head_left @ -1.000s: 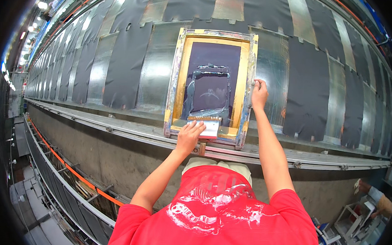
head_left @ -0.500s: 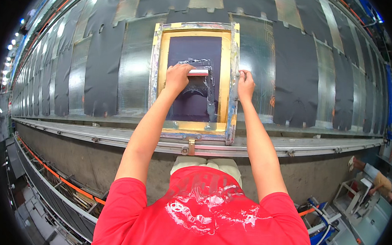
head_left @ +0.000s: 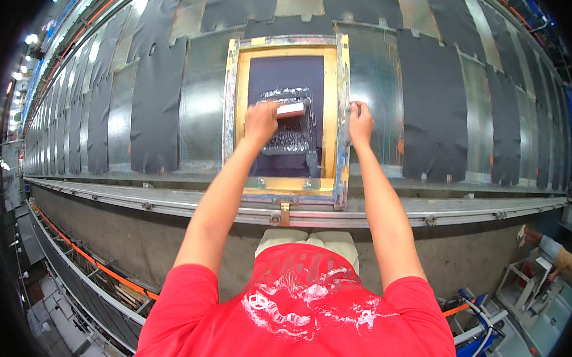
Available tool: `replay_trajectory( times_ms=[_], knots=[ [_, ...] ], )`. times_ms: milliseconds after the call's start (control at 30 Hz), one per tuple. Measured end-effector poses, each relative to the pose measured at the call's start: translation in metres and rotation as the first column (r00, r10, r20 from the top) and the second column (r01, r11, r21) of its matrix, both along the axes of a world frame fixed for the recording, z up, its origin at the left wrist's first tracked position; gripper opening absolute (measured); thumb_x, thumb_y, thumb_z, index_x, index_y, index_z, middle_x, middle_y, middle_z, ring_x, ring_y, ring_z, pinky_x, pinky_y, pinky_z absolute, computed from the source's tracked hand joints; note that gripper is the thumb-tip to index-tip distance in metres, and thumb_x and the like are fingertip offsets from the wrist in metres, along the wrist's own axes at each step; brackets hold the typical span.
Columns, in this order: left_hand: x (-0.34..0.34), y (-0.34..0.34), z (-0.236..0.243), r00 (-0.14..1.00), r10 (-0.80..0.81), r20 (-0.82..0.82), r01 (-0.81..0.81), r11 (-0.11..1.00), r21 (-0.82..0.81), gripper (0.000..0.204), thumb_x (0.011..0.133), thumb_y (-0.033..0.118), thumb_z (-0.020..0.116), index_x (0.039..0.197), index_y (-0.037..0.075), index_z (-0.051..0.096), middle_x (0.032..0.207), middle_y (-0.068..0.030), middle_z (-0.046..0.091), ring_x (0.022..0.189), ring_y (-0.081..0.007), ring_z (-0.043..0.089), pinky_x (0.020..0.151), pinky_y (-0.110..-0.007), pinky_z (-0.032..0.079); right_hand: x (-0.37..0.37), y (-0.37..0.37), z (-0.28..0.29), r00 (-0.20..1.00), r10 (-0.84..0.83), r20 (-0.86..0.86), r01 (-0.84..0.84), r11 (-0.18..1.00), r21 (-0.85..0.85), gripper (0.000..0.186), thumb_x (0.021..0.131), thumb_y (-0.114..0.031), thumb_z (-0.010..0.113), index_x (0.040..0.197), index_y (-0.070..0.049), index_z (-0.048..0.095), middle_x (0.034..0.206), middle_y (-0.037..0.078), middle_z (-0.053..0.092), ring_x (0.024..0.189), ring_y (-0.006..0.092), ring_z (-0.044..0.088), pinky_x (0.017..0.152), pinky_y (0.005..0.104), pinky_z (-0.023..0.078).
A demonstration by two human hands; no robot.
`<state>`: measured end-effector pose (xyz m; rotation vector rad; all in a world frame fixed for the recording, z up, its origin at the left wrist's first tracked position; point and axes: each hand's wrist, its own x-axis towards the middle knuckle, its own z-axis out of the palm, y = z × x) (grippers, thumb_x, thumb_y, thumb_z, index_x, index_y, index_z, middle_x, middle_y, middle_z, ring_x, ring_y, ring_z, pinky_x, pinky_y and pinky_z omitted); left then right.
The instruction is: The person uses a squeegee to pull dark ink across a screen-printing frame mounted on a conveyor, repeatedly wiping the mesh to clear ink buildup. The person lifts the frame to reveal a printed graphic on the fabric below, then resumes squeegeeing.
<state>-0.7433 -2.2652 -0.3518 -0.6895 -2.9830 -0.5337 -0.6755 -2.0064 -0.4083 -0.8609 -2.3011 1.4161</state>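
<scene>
A printing screen [head_left: 331, 77], with a yellow-edged wooden border inside a paint-stained metal frame, lies on the long table. Its dark mesh [head_left: 285, 72] carries a wet, glossy patch of dark grey paste [head_left: 288, 140]. My left hand [head_left: 261, 120] grips a flat squeegee [head_left: 291, 109] with a white holder and reddish blade, held across the upper part of the paste. At the screen's right rail, my right hand [head_left: 360, 123] has its fingers curled onto the edge of the frame, beside a small metal fitting.
The long table holds rows of dark fabric pieces [head_left: 429, 108] between bare glossy strips. A metal rail [head_left: 387, 213] runs along the near edge. An orange-railed rack [head_left: 94, 262] is at lower left. At lower right, another person [head_left: 563, 258] is beside a metal stand [head_left: 516, 287].
My left hand and squeegee moved from the screen's bottom to its upper part, then slightly down. The paste now looks more smeared and speckled. My right hand stayed on the rail.
</scene>
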Motion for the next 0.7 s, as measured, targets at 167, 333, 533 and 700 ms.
replay_trajectory(
  times_ms=[167, 333, 533, 700],
  knots=[
    [0.022, 0.005, -0.016, 0.992, -0.048, -0.116, 0.043, 0.998, -0.042, 0.039, 0.074, -0.004, 0.06, 0.102, 0.02, 0.073, 0.1, -0.0016, 0.073, 0.095, -0.0225, 0.068, 0.077, -0.043, 0.047, -0.002, 0.005, -0.01, 0.996, 0.016, -0.083, -0.015, 1.0, 0.009, 0.021, 0.099, -0.022, 0.056, 0.106, -0.005, 0.067, 0.098, 0.019, 0.071, 0.095, 0.0362, 0.068, 0.084, 0.0407, 0.051],
    [0.114, -0.022, -0.027, 0.987, -0.136, -0.088, 0.138, 0.99, 0.017, 0.039, 0.074, -0.005, 0.06, 0.104, 0.019, 0.069, 0.105, 0.0012, 0.07, 0.104, -0.0201, 0.065, 0.08, -0.04, 0.044, -0.006, 0.013, -0.014, 0.997, 0.029, -0.077, -0.028, 1.0, 0.008, 0.02, 0.098, -0.021, 0.057, 0.105, -0.006, 0.068, 0.1, 0.017, 0.071, 0.096, 0.0337, 0.068, 0.085, 0.0386, 0.05],
    [0.135, -0.056, 0.0, 0.974, -0.226, -0.002, 0.225, 0.965, 0.135, 0.037, 0.079, 0.001, 0.059, 0.113, 0.013, 0.066, 0.122, -0.0042, 0.068, 0.116, -0.0257, 0.062, 0.092, -0.041, 0.048, -0.03, 0.007, 0.009, 0.994, 0.049, -0.101, -0.04, 0.995, 0.093, 0.02, 0.097, -0.022, 0.058, 0.105, -0.008, 0.07, 0.1, 0.015, 0.072, 0.094, 0.0295, 0.068, 0.085, 0.0375, 0.05],
    [0.126, -0.124, 0.008, 0.985, -0.174, 0.021, 0.17, 0.977, 0.131, 0.047, 0.076, 0.003, 0.063, 0.123, 0.013, 0.065, 0.129, -0.0054, 0.066, 0.122, -0.0286, 0.06, 0.095, -0.041, 0.048, -0.046, -0.078, 0.048, 0.995, 0.043, -0.088, -0.032, 0.992, 0.12, 0.021, 0.097, -0.023, 0.058, 0.105, -0.008, 0.07, 0.097, 0.014, 0.072, 0.091, 0.0268, 0.068, 0.083, 0.0368, 0.05]
  ],
)
